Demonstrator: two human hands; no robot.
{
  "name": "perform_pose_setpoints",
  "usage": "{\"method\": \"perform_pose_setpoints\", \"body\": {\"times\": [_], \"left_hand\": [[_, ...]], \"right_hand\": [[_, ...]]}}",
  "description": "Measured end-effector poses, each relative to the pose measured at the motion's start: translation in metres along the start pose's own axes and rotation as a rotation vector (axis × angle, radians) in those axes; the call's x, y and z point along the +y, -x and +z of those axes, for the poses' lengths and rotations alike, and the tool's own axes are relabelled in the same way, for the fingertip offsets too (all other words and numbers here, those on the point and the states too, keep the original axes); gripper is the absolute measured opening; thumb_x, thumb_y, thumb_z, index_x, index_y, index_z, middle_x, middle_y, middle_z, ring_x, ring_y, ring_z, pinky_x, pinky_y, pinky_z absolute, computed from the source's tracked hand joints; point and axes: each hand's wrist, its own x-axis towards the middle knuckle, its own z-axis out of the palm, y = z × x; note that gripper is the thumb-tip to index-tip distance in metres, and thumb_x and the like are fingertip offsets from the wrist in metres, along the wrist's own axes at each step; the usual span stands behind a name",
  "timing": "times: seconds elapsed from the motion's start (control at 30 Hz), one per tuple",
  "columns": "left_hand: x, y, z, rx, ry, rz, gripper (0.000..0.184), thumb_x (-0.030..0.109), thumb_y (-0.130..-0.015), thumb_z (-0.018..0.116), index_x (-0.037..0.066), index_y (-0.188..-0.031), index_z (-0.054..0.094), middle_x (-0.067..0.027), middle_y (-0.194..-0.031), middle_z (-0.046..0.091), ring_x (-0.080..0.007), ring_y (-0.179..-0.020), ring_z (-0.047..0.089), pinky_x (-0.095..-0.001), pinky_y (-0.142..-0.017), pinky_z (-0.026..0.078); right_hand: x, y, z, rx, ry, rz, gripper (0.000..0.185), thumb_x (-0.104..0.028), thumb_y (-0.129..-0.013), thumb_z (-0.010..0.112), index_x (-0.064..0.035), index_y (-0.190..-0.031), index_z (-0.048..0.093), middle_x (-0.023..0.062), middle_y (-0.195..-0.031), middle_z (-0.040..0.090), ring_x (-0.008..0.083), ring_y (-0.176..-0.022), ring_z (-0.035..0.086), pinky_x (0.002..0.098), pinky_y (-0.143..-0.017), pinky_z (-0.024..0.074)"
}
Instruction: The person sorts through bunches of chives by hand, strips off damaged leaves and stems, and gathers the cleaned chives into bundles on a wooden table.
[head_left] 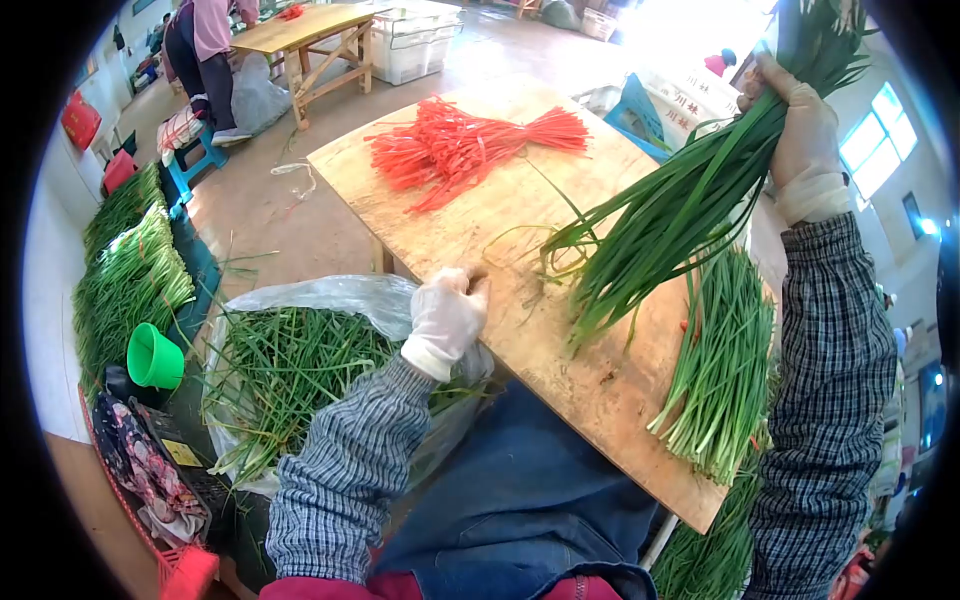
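Raised at the upper right, my gloved right hand (805, 140) grips a bunch of garlic chives (690, 190), whose long green leaves hang down and left over the wooden board (400, 215). My gloved left hand (450, 315) is closed at the board's near left edge; whatever its curled fingers may hold is hidden. A few loose yellowish leaves (565, 262) lie between my hands. Another pile of chives (725, 360) rests along the board's right side, pale stem ends toward me. Red plastic ties (470, 145) lie heaped at the far side of the board.
Below my left hand, a clear plastic bag (375, 295) holds loose green leaves (290, 375). On the left are stacked chives (140, 270) and a green cup (155, 357). A person (205, 60) stands near another wooden table (300, 28). White boxes (690, 95) stand behind the board.
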Motion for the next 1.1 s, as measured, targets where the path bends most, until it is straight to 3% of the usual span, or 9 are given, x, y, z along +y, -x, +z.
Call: {"method": "perform_pose_setpoints", "body": {"times": [0.2, 0.33, 0.47, 0.53, 0.8, 0.83, 0.87, 1.07, 1.1], "left_hand": [[0.018, 0.02, -0.004, -0.203, 0.359, 0.035, 0.024, 0.009, -0.078, 0.06, 0.0, -0.1, 0.062, -0.0094, -0.092, 0.063, -0.0128, -0.082, 0.057, -0.0244, -0.07, 0.045], [0.036, 0.031, -0.047, -0.131, 0.469, 0.007, 0.039, 0.012, -0.076, 0.059, -0.001, -0.113, 0.053, -0.016, -0.104, 0.059, -0.0246, -0.092, 0.058, -0.0309, -0.079, 0.045], [0.033, 0.052, -0.11, -0.018, 0.68, -0.06, 0.04, 0.005, -0.077, 0.055, 0.001, -0.117, 0.05, -0.0106, -0.106, 0.056, -0.0143, -0.082, 0.053, -0.0272, -0.072, 0.046], [0.027, 0.064, -0.127, 0.077, 0.749, -0.147, 0.044, 0.003, -0.077, 0.055, 0.002, -0.121, 0.047, -0.0084, -0.111, 0.054, -0.0148, -0.082, 0.053, -0.0264, -0.072, 0.045], [-0.045, 0.064, -0.109, -0.163, 0.098, -0.147, 0.053, 0.018, -0.075, 0.061, 0.0, -0.122, 0.045, -0.0188, -0.12, 0.05, -0.028, -0.115, 0.045, -0.0339, -0.096, 0.034], [-0.044, 0.062, -0.099, -0.191, 0.175, -0.164, 0.054, 0.023, -0.075, 0.062, -0.002, -0.121, 0.046, -0.0213, -0.119, 0.049, -0.0303, -0.115, 0.044, -0.0344, -0.098, 0.032], [-0.041, 0.062, -0.094, -0.294, 0.127, -0.192, 0.052, 0.022, -0.077, 0.061, -0.002, -0.121, 0.047, -0.0153, -0.121, 0.05, -0.024, -0.113, 0.046, -0.0325, -0.096, 0.034], [-0.01, 0.05, -0.052, -0.386, 0.04, -0.183, 0.047, 0.027, -0.077, 0.06, -0.006, -0.111, 0.053, -0.0208, -0.116, 0.052, -0.0298, -0.109, 0.049, -0.035, -0.092, 0.038], [-0.031, 0.053, -0.037, -0.37, -0.098, 0.061, 0.041, 0.024, -0.08, 0.058, -0.006, -0.108, 0.054, -0.0185, -0.108, 0.057, -0.0255, -0.1, 0.054, -0.0332, -0.086, 0.041]], "right_hand": [[-0.015, -0.012, -0.017, -0.115, -0.209, 0.041, 0.018, -0.016, -0.084, 0.056, 0.001, -0.081, 0.054, 0.0043, -0.067, 0.054, 0.0125, -0.056, 0.052, 0.0221, -0.05, 0.0449], [-0.032, 0.003, -0.013, -0.189, -0.322, 0.016, 0.015, -0.013, -0.087, 0.051, 0.0015, -0.084, 0.055, 0.0061, -0.07, 0.056, 0.0148, -0.06, 0.056, 0.0234, -0.054, 0.0486], [-0.014, 0.041, 0.007, -0.051, -0.144, -0.019, 0.024, -0.012, -0.089, 0.043, 0.0061, -0.101, 0.053, 0.012, -0.079, 0.058, 0.0219, -0.07, 0.059, 0.0329, -0.065, 0.0518], [0.02, 0.056, 0.015, 0.017, -0.294, 0.216, 0.02, -0.017, -0.088, 0.046, -0.0015, -0.076, 0.052, 0.0086, -0.069, 0.056, 0.0209, -0.065, 0.057, 0.0316, -0.061, 0.0504], [0.178, 0.119, -0.037, 0.123, -0.787, 0.557, 0.019, -0.021, -0.087, 0.051, -0.0065, -0.075, 0.051, 0.0052, -0.065, 0.051, 0.0217, -0.061, 0.051, 0.0374, -0.063, 0.0425], [0.18, 0.122, -0.042, 0.09, -0.829, 0.568, 0.02, -0.022, -0.087, 0.051, -0.0068, -0.074, 0.051, 0.0047, -0.064, 0.051, 0.0212, -0.063, 0.052, 0.0364, -0.065, 0.042], [0.182, 0.124, -0.046, 0.109, -0.813, 0.57, 0.021, -0.023, -0.087, 0.052, -0.0069, -0.074, 0.052, 0.0046, -0.064, 0.051, 0.0212, -0.063, 0.052, 0.0365, -0.065, 0.042], [0.185, 0.131, -0.054, 0.136, -0.775, 0.545, 0.023, -0.026, -0.086, 0.051, -0.0071, -0.074, 0.053, 0.0038, -0.064, 0.052, 0.0215, -0.065, 0.053, 0.0372, -0.065, 0.042], [0.187, 0.132, -0.054, 0.124, -0.798, 0.545, 0.023, -0.026, -0.087, 0.051, -0.0071, -0.074, 0.053, 0.0038, -0.064, 0.052, 0.0214, -0.065, 0.053, 0.0372, -0.065, 0.042]]}}
